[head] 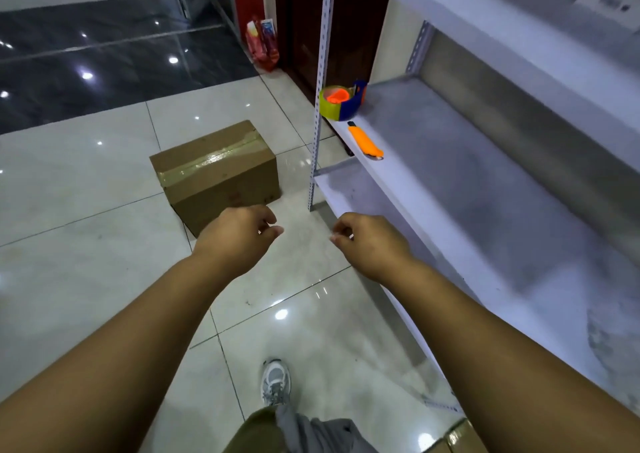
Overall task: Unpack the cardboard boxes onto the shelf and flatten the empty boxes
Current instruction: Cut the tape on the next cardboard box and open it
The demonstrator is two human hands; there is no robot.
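From the head camera we look down at a glossy tiled floor [104,251] with a sealed cardboard box [218,175] standing on it, taped shut along its top seam, just left of the shelf's perforated upright post [320,99]. Both our arms reach forward. Our left hand [239,237] hangs in the air over the near corner of the box, fingers loosely curled, holding nothing. Our right hand [370,244] hangs beside it, near the front edge of the shelf [467,175], fingers likewise loosely curled and empty. The two hands are apart.

On the middle shelf board, at its far end, sits a tape dispenser [341,100] with a yellow-green roll, and just this side of it lies an orange utility knife [367,140]. Another cardboard box [457,435] shows at the bottom edge. One grey sneaker [275,380] stands on the tiles below us.
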